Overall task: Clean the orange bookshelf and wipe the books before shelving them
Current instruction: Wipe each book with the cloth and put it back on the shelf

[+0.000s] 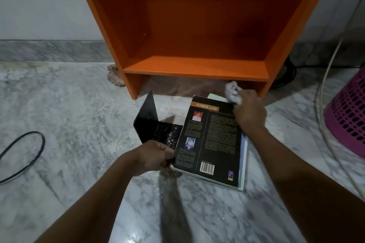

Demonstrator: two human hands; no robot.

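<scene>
- marble floor (79,116), grey-veined (dust specks); white wall (39,6) behind.
- orange bookshelf (197,65) against wall.
- black book (213,140) flat before it, atop others.
- left hand (156,156) pinches its corner; right hand (248,112) grips grey cloth (233,90).
- pink basket (349,116) right.

I worked in dim light: the orange bookshelf (195,66) darkened towards its top, a long shadow streaked the marble floor (79,104) below me, and the edges bowed.
</scene>
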